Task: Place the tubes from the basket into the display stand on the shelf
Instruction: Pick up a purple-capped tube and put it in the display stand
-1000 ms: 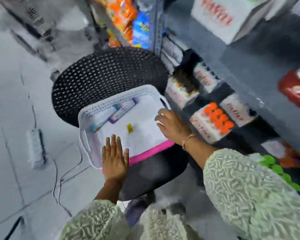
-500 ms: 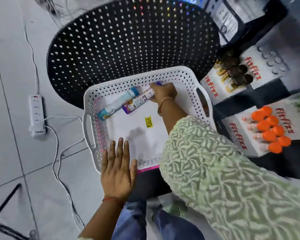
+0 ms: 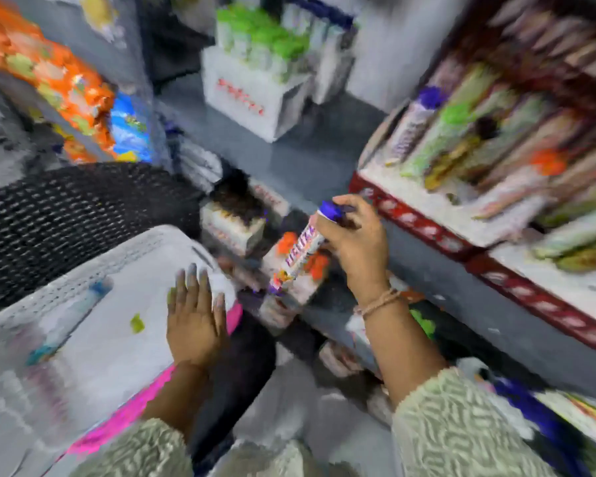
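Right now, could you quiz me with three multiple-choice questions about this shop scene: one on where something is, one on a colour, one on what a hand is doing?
1. Where is the left hand?
A. flat on the white basket's near rim
B. up on the shelf
C. gripping a tube

2. What colour is the cap of the tube in the right hand?
A. orange
B. green
C. purple

3. What is the right hand doing?
A. lying open on the floor
B. holding the tube up, outside the basket
C. resting empty in the basket

Answers: 1 A, the fingers lie spread on the rim. 2 C, the top end is purple. 3 B, the fingers wrap around the tube near the shelves.
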`<state>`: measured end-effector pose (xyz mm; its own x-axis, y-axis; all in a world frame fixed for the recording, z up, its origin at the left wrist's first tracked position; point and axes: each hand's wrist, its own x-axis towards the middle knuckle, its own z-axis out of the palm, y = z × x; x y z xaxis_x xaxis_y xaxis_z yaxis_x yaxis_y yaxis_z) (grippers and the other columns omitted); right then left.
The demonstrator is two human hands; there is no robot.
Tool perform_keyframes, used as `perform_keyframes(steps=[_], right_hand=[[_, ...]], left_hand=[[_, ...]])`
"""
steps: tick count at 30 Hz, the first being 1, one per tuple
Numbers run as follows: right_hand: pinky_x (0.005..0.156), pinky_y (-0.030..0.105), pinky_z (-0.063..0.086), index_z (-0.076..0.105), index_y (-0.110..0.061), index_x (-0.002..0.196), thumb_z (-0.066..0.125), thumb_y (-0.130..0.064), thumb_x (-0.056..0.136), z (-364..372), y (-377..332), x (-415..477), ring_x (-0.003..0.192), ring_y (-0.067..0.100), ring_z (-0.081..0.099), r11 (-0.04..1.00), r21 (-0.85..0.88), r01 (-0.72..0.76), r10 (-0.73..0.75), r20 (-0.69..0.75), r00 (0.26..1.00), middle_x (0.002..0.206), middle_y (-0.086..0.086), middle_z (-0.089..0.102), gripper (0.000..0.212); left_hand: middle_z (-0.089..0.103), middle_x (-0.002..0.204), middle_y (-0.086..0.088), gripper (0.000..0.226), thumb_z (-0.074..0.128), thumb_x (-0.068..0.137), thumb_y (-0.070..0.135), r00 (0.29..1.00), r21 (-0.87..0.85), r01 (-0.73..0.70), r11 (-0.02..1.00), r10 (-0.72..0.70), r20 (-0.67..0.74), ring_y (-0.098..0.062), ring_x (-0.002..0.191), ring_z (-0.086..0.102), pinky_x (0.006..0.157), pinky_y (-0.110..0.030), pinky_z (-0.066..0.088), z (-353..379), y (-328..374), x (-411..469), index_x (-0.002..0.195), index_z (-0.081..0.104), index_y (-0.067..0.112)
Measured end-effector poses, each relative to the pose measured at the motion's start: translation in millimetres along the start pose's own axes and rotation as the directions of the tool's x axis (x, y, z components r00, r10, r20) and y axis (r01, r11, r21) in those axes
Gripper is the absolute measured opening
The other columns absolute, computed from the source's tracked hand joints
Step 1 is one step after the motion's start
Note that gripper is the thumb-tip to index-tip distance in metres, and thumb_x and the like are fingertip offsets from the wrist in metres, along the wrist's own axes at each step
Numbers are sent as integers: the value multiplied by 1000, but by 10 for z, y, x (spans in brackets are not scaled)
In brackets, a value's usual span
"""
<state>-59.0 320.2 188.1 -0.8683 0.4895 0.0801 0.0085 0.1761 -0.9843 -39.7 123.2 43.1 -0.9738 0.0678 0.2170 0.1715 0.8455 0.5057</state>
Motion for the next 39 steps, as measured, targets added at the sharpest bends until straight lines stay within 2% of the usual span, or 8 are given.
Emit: perform_keyframes(steps=[3, 7, 11, 15, 18, 29, 34, 39], right_hand=[[74, 51, 52, 57, -29, 75, 74, -11, 62, -861, -348, -76, 68, 19, 56, 996, -53, 71, -78, -141, 987, 71, 1, 62, 29], [70, 54, 56, 58, -34, 68, 73, -32, 49, -1794, -672, -95, 70, 23, 58, 972, -197, 131, -190, -317, 929, 70, -1, 61, 25], [67, 39, 50, 58, -22, 77, 75, -32, 54, -2380, -996, 99, 70, 22, 55, 887, -451, 94, -304, -420, 855, 67, -4, 55, 30], [58, 26, 28, 60, -7, 88, 76, -27, 60, -2683, -1228, 411, 71, 19, 49, 784, -619, 39, -341, -377, 861, 73, 3, 55, 38], [61, 24, 30, 62, -6, 91, 77, -26, 62, -2824, -1218, 641, 73, 18, 49, 754, -657, 5, -295, -332, 896, 79, 4, 54, 39], [70, 34, 47, 48, -18, 74, 85, -28, 53, -2819, -860, 910, 78, 23, 56, 729, -684, 7, -239, -245, 940, 83, 3, 58, 44], [69, 26, 47, 63, -11, 85, 83, -6, 55, -2823, -978, 923, 79, 17, 54, 768, -640, 40, -155, -124, 980, 85, 3, 60, 37], [57, 11, 41, 66, -9, 96, 76, 7, 60, -2819, -1099, 883, 84, 13, 54, 724, -689, 26, -87, -55, 995, 90, 0, 59, 41]], left_hand=[[42, 131, -35, 57, 28, 89, 28, 971, -73, -240, 968, 238, -34, -47, 122, 36, 101, -48, 17, 130, 823, 328, 126, 42, -13], [41, 134, -30, 57, 22, 97, 35, 866, -187, -499, 846, 495, -73, -39, 128, 30, 106, -45, 14, 336, 1826, 396, 129, 41, -9], [46, 131, -28, 65, 13, 99, 41, 782, -213, -617, 758, 620, -61, -33, 127, 29, 107, -36, 10, 526, 2386, 270, 127, 45, -9], [54, 122, -29, 75, 7, 98, 45, 755, -160, -645, 748, 655, 18, -43, 116, 46, 103, -36, 14, 692, 2427, 225, 117, 54, -10], [58, 117, -28, 77, 7, 98, 46, 763, -132, -638, 759, 646, 26, -44, 112, 48, 104, -31, 10, 736, 2398, 240, 112, 58, -10], [59, 117, -25, 76, 7, 98, 46, 772, -107, -626, 773, 633, 54, -41, 112, 51, 100, -35, 18, 696, 2422, 238, 112, 59, -8], [58, 119, -24, 74, 7, 98, 45, 758, -102, -640, 762, 647, 82, -40, 114, 49, 105, -26, 8, 674, 2417, 247, 115, 57, -8], [54, 125, -22, 75, 6, 97, 47, 750, -118, -639, 760, 650, 120, -38, 120, 44, 106, -30, 10, 683, 2397, 255, 120, 53, -6]])
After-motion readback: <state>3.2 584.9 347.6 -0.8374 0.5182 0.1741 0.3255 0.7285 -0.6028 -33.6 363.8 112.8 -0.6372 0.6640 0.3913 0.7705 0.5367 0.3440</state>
